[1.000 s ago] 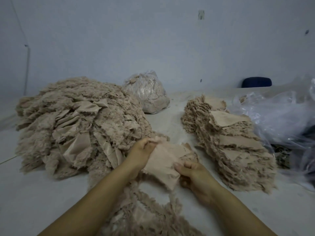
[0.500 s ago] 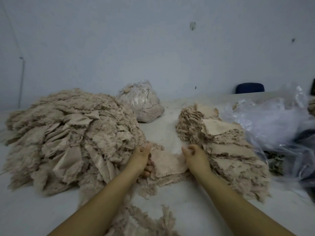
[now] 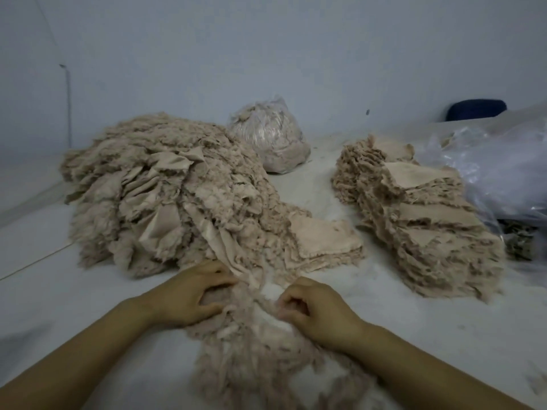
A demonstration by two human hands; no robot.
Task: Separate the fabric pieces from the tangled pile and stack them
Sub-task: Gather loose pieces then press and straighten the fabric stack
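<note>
A big tangled pile (image 3: 165, 190) of frayed beige fabric fills the left of the table, and a strand of it (image 3: 260, 344) trails toward me. A small flat stack (image 3: 325, 241) of separated pieces lies in the middle, and a taller stack (image 3: 420, 214) stands to the right. My left hand (image 3: 192, 294) grips the trailing fabric at its left side with curled fingers. My right hand (image 3: 313, 309) pinches the same strand just to the right, a short gap between the hands.
A clear plastic bag stuffed with fabric (image 3: 272, 140) sits at the back. Crumpled clear plastic sheeting (image 3: 497, 173) lies at the right edge, with a dark blue object (image 3: 476, 109) behind it. The white table (image 3: 59, 291) meets a pale wall behind.
Both hands have left the small flat stack, where they laid a piece down, and pulled back toward me. They now hold the trailing strand of tangled fabric.
</note>
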